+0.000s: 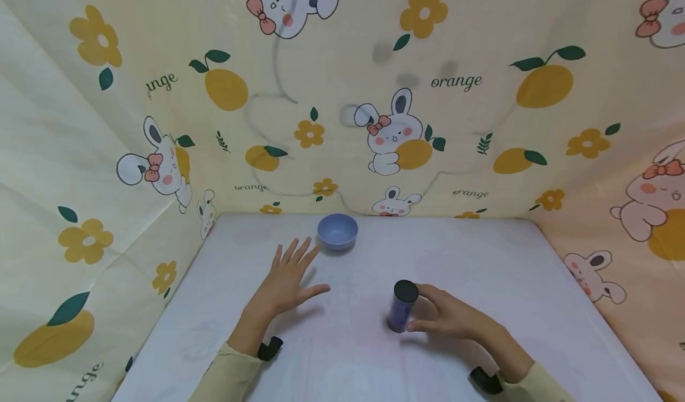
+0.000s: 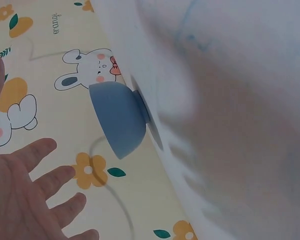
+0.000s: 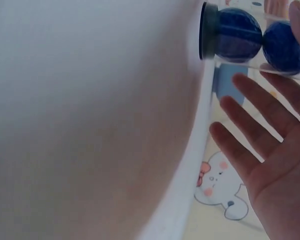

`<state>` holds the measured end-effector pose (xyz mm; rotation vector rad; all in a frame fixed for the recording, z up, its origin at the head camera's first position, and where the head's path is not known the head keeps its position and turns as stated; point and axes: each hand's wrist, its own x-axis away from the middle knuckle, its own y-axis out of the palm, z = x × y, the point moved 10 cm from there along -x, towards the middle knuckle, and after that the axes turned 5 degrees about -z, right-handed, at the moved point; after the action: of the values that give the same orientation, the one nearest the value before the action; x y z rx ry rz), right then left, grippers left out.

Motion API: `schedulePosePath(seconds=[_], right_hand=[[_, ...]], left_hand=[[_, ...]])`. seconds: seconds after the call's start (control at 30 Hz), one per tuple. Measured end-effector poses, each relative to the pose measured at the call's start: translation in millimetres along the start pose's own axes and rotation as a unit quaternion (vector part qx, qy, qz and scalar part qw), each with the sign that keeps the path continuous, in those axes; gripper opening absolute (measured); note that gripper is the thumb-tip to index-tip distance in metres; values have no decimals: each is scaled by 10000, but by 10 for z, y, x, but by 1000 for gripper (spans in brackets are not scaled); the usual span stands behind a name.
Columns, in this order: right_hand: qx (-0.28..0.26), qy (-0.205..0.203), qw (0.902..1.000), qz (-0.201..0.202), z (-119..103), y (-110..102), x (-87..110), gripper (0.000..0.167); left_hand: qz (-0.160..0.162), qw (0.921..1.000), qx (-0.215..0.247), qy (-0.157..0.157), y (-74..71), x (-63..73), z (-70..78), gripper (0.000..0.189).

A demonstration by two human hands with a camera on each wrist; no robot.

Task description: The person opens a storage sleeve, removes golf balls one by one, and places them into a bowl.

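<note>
A clear tube (image 1: 401, 308) with dark end caps stands upright on the table; the right wrist view shows dark blue balls (image 3: 238, 34) inside it. My right hand (image 1: 452, 316) is at its right side, thumb near the base and forefinger beside the top cap. In the right wrist view the thumb overlaps the tube and the other fingers stretch out, spread apart. My left hand (image 1: 286, 283) hovers over the table with fingers spread, holding nothing. Just beyond its fingertips sits a blue bowl (image 1: 337, 233), upright and seen from the side in the left wrist view (image 2: 117, 117).
The white-covered table (image 1: 342, 360) meets a patterned cloth backdrop (image 1: 342, 158) at the back, with cloth (image 1: 615, 223) at both sides too. Black bands (image 1: 270, 349) sit at both wrists, near the sleeve cuffs.
</note>
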<state>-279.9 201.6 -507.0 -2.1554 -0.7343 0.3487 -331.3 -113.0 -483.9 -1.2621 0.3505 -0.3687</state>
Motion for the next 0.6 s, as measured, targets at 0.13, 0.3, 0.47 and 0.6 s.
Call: schedulePosePath(seconds=[0.13,0.3,0.47,0.6], right_hand=[[-235,-147,9993,-261,-34,87,-68,60],[-723,-381,9952,-536,-64,165,-128,60],[-964,-343,9919,-754,-70,234,-192,62],[-920,-46,9929,-758,-39,236,-217,63]], left_hand=[[-25,10000,44,28,-14,-8,37,101],[-21,9999,60,133,12,-29,94,101],[-86,9997,52,200,70,-57,145,102],[-97,9995,75,277,77,-68,221,102]])
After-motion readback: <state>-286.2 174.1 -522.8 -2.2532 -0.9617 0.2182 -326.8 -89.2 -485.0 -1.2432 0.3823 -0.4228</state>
